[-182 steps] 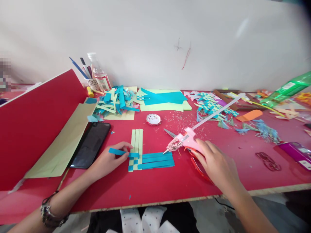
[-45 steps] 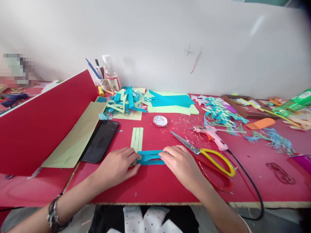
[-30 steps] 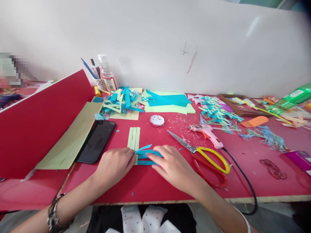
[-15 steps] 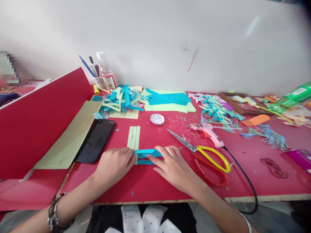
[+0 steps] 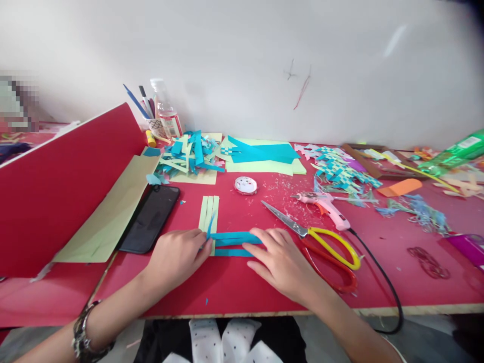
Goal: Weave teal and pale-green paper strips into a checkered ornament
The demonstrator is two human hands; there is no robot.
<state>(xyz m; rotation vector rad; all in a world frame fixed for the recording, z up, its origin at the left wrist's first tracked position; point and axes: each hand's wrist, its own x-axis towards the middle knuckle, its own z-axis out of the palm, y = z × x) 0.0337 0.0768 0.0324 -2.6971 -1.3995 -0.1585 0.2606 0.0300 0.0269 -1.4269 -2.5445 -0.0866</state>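
My left hand [image 5: 181, 252] is closed at the left end of the blue paper strips [image 5: 232, 238], where they cross pale green paper strips [image 5: 206, 212]. One narrow blue end sticks up beside its fingertips. Across from it, my right hand [image 5: 278, 254] has its fingers stretched and apart, their tips resting on the right end of the blue strips. A lower blue strip lies slightly apart from the upper ones. My fingers hide part of the crossing.
Scissors [image 5: 313, 237] and a pink glue gun [image 5: 325, 204] lie to the right, the gun's cord running to the table edge. A black phone [image 5: 149, 222] is on the left. Behind are a white lid [image 5: 245, 185], paper scraps [image 5: 194, 154] and woven paper pieces [image 5: 338, 169].
My right hand has slid a little to the right along the blue strips. A blue strip end now stands up by my left fingertips.
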